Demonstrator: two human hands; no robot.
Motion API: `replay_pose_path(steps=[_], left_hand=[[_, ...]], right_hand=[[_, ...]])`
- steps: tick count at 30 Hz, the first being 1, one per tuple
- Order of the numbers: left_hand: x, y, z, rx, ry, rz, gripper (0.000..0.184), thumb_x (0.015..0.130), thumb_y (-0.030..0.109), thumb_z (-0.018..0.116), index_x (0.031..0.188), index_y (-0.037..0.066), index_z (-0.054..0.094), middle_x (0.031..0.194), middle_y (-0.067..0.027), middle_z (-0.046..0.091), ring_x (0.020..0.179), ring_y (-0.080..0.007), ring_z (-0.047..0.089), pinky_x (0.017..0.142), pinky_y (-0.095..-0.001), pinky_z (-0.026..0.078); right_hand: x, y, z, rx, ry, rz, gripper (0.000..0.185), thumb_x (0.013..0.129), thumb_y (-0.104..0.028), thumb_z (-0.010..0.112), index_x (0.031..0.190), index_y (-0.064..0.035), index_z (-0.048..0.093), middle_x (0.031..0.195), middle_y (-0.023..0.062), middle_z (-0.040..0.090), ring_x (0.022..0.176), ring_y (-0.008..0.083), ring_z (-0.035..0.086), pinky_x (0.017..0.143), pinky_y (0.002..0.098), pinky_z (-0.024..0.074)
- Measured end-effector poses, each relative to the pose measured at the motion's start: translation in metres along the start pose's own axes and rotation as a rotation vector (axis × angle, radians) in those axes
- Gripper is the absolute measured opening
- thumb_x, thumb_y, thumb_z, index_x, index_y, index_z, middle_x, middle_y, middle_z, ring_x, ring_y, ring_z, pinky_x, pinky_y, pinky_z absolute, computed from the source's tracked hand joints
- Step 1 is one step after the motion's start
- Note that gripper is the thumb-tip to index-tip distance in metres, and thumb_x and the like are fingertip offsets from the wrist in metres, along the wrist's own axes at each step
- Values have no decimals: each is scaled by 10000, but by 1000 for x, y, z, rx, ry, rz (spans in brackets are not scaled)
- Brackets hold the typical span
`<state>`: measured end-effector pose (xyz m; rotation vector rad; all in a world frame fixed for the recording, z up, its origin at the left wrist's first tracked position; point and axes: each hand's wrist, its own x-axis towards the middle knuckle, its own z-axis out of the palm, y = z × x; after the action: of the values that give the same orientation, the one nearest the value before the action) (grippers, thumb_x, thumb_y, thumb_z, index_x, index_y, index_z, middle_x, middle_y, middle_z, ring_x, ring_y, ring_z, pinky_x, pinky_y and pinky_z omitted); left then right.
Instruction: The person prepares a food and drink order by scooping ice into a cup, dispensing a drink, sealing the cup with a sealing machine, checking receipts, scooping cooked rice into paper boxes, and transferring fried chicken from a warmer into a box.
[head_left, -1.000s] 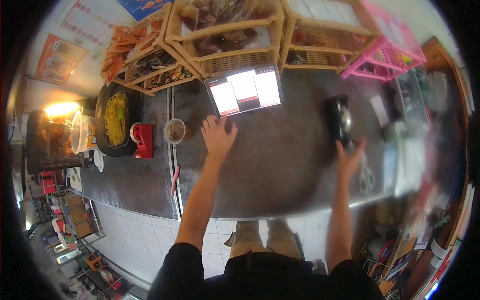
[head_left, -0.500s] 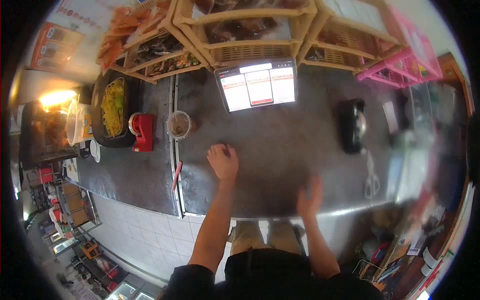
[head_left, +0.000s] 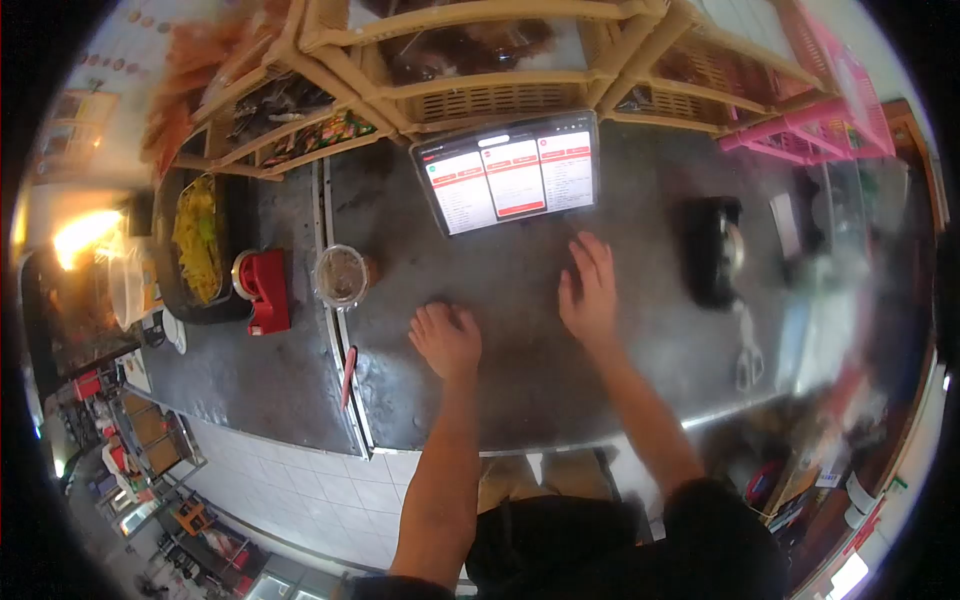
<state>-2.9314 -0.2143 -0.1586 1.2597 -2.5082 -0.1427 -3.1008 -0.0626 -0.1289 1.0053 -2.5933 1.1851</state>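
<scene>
At the far middle of the dark counter (head_left: 520, 410), just in front of the tan racks (head_left: 490, 103): a tablet (head_left: 515, 175), screen lit, with three white panels side by side and red bars across them. Small print on the panels too fine to read.

Just short of the tablet's near right corner, the right hand (head_left: 590, 292): released, fingers stretched toward the far side, thumb apart from them on the left. Farther to the left and nearer, the left hand (head_left: 447, 338): free of any hold, fingers loosely bent, over the middle of the counter. Contact between either palm and the counter: cannot tell.

Left of the left hand, and a little farther off, a clear round tub (head_left: 343, 277) with brown contents, close to the metal strip (head_left: 325, 215) along the counter's seam. On the near side of the tub, a slim pink object (head_left: 348, 377), lying by the same strip. Farther left, a red tape dispenser (head_left: 268, 292), then a dark tray (head_left: 215, 308) with yellow food (head_left: 197, 240) in it. At the far left, a bright lamp (head_left: 88, 238) and, below its glow, a pale bucket (head_left: 128, 287).

Well to the right of the right hand, a black device (head_left: 706, 255) with a silvery part on its right side. On its near side, scissors (head_left: 747, 355), handles toward the near edge. At the far right, a pink basket (head_left: 835, 130) beside the tan racks.
</scene>
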Motion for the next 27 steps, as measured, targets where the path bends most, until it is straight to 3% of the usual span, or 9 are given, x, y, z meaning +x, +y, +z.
replay_pose_path(steps=[9,11,12,15,17,18,21,24,27], left_hand=[[5,4,-4,-28,-12,-13,164,833,204,624,858,77,524,884,-122,551,860,-348,535,750,-465,400],[4,4,-6,-84,-189,-143,224,834,223,606,954,36,585,986,-203,581,1003,-423,543,889,-539,409],[3,3,-5,-86,-191,-140,224,834,223,606,954,36,585,986,-203,581,1003,-423,543,889,-539,409],[0,1,-1,-49,-123,-74,221,841,226,608,957,39,584,1009,-210,580,1011,-428,539,895,-539,406],[-3,0,1,-24,-86,-57,229,845,225,610,968,34,581,1017,-214,584,1012,-430,541,890,-537,403],[0,0,0,-27,-88,-51,229,845,225,610,968,34,581,1017,-214,584,1012,-430,541,890,-537,403],[0,1,-4,-60,-133,-51,230,844,229,612,950,30,566,983,-208,572,986,-418,543,869,-530,405],[3,2,-1,-71,-119,-60,216,841,223,612,917,31,548,940,-190,557,947,-402,542,833,-519,406],[1,0,2,-38,-31,-5,177,820,213,633,837,77,522,868,-126,537,845,-353,531,737,-466,388]], right_hand=[[-3,13,13,-55,-55,71,489,842,-45,654,1316,-16,539,1403,159,520,1329,356,486,1158,559,292],[-1,11,13,-38,-35,68,487,850,-51,649,1323,-18,538,1391,154,531,1326,354,486,1170,559,265],[0,10,11,-40,-33,71,487,850,-51,649,1323,-18,538,1391,154,531,1326,354,486,1170,559,265],[12,6,2,-79,5,86,488,858,-60,647,1328,-1,533,1365,173,547,1305,374,501,1146,524,321],[32,12,-3,69,130,243,517,864,-96,650,1354,-7,514,1338,231,546,1290,413,488,1120,525,341],[42,20,-4,40,158,220,528,861,-111,650,1358,1,510,1316,247,561,1246,439,506,1064,512,387],[68,39,1,3,109,323,536,846,-96,624,1360,5,509,1321,256,562,1219,458,513,1040,532,398],[84,45,7,-73,64,340,566,800,-25,610,1356,1,506,1255,205,634,1104,378,606,975,463,471],[82,50,20,-81,83,339,600,779,-18,602,1369,4,493,1210,197,660,1090,372,607,966,467,474]])
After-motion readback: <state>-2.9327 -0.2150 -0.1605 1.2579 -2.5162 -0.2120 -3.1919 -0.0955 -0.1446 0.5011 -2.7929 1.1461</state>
